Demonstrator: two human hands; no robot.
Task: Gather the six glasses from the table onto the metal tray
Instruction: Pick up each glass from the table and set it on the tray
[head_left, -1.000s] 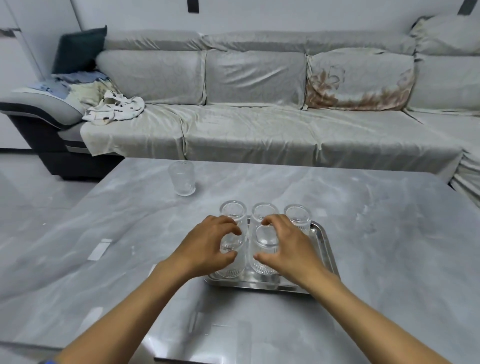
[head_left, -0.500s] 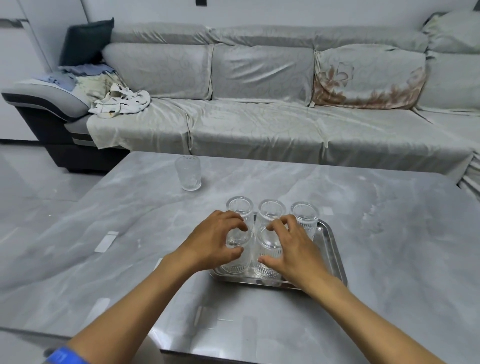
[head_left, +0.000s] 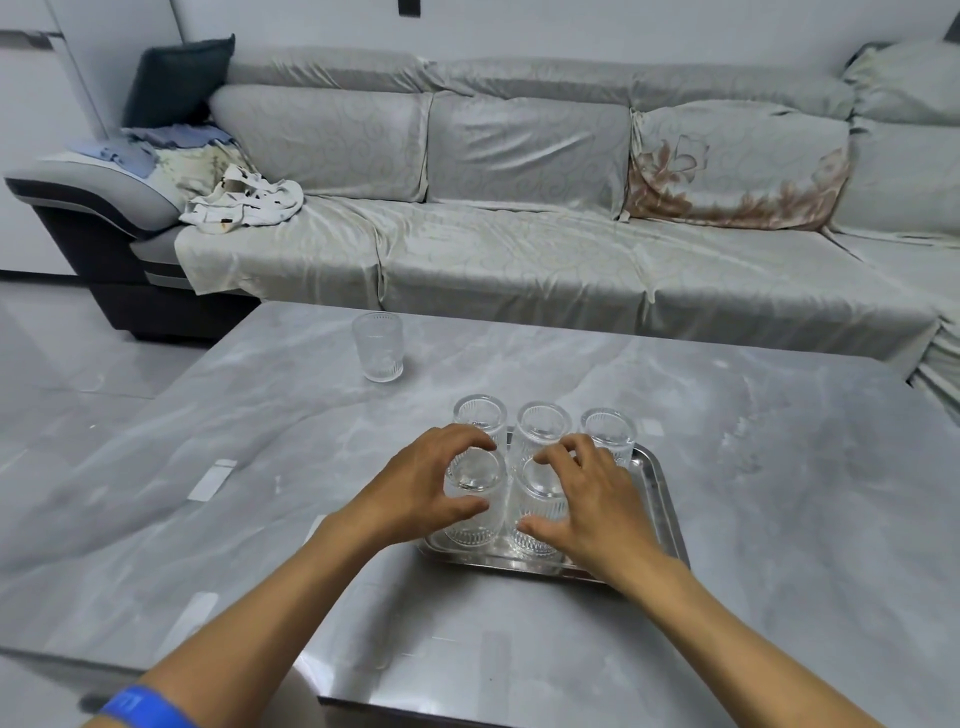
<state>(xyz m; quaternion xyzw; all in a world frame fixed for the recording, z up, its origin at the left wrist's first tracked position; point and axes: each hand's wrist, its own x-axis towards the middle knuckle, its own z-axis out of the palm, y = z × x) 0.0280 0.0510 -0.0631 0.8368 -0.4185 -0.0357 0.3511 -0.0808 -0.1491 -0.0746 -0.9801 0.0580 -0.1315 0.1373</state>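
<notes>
A metal tray (head_left: 662, 499) lies on the grey marble table (head_left: 779, 519). Three clear ribbed glasses stand along its far edge: left (head_left: 480, 415), middle (head_left: 544, 423), right (head_left: 609, 428). Two more stand in the near row. My left hand (head_left: 421, 488) is wrapped around the near left glass (head_left: 475, 499), thumb in front and fingers behind. My right hand (head_left: 587, 499) curls around the near middle glass (head_left: 540, 499) in the same way. Both glasses rest on the tray. One lone glass (head_left: 378, 346) stands upright on the table, far left of the tray.
A long grey sofa (head_left: 519, 249) runs behind the table, with crumpled clothes (head_left: 244, 200) at its left end. Tiled floor (head_left: 78, 364) lies to the left of the table. A blue band (head_left: 135, 706) is on my left wrist.
The view has shifted slightly and come closer. Both hands stay around the two near glasses on the tray; their fingers look a little looser than before.
</notes>
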